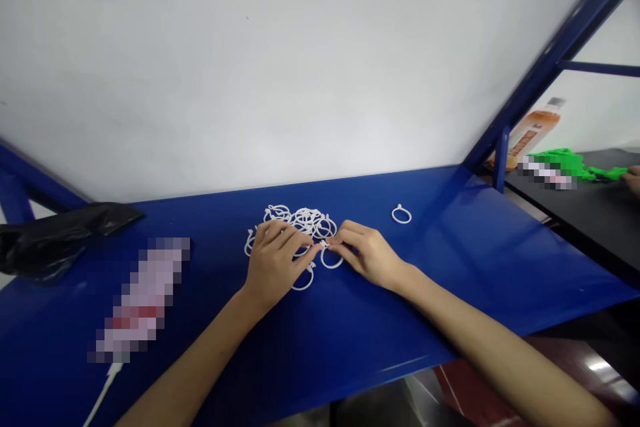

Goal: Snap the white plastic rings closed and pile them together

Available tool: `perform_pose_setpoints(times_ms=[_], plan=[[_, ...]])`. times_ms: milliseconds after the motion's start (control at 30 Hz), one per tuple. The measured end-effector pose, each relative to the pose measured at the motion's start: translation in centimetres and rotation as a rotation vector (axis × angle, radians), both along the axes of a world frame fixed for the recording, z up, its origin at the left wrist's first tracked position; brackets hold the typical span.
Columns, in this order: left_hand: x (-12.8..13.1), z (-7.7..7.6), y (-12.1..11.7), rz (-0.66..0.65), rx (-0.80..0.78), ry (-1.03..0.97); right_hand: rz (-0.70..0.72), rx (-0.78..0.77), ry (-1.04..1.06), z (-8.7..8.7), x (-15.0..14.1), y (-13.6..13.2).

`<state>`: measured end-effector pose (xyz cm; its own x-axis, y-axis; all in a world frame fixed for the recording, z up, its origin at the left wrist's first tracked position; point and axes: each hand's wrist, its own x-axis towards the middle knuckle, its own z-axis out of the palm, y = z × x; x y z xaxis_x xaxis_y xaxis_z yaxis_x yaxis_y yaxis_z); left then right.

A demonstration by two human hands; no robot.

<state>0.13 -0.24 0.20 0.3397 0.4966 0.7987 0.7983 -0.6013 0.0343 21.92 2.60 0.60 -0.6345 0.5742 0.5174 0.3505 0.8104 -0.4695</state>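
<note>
A pile of several white plastic rings (303,220) lies on the blue shelf (450,267). My left hand (275,260) and my right hand (363,250) meet just in front of the pile, fingertips pinched together on one white ring (331,260). Another ring (304,280) lies under my left hand's fingers. A single white ring (401,215) lies apart, to the right of the pile.
A black plastic bag (55,237) sits at the shelf's left end. A blurred object (140,300) with a white cable (103,397) lies front left. Beyond a blue post (500,157) on a dark table are an orange bottle (533,130), green parts (565,161) and another person's hand (634,179).
</note>
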Motion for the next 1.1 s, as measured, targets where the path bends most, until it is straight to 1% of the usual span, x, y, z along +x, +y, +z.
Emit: perform_pose_setpoints(times_ms=[200, 333, 400, 467, 500, 567, 633, 700, 767, 800, 867, 967, 1033, 1100], plan=[[-0.3, -0.4, -0.3, -0.001, -0.036, -0.011, 0.026, 0.064, -0.055, -0.2, -0.2, -0.4], [-0.1, -0.4, -0.2, -0.003, -0.048, -0.021, 0.001, 0.122, -0.096, 0.0, -0.4, -0.7], [0.2, -0.3, -0.1, 0.010, -0.085, -0.018, -0.023, 0.130, -0.099, 0.2, -0.4, -0.5], [0.5, -0.4, 0.0, 0.024, -0.155, 0.014, -0.064, 0.120, -0.092, 0.4, -0.1, 0.1], [0.6, -0.5, 0.0, 0.025, -0.196, 0.041, -0.107, 0.114, -0.093, 0.5, 0.4, 0.7], [0.7, -0.9, 0.0, 0.010, -0.269, 0.103, -0.263, 0.105, -0.112, 0.6, 1.8, 2.0], [0.6, -1.3, 0.0, -0.011, -0.318, 0.150, -0.509, 0.087, -0.147, 0.7, 3.9, 3.6], [0.5, -1.7, 0.0, -0.025, -0.339, 0.164, -0.759, 0.032, -0.181, 0.8, 6.3, 5.0], [0.4, -1.8, 0.0, -0.036, -0.340, 0.154, -0.957, -0.038, -0.192, 0.9, 8.4, 6.0], [0.4, -1.8, 0.0, -0.041, -0.338, 0.147, -1.023, -0.080, -0.196, 0.9, 9.1, 6.4], [0.3, -1.7, 0.1, -0.053, -0.337, 0.135, -1.091, -0.174, -0.213, 0.9, 10.1, 6.7], [0.3, -1.6, -0.1, -0.082, -0.345, 0.126, -1.120, -0.264, -0.249, 0.7, 10.4, 6.8], [0.2, -1.6, -0.2, -0.102, -0.353, 0.127, -1.129, -0.238, -0.240, 0.5, 10.2, 6.8], [0.2, -1.7, -0.2, -0.114, -0.357, 0.131, -1.111, -0.145, -0.204, 0.5, 9.8, 6.7]])
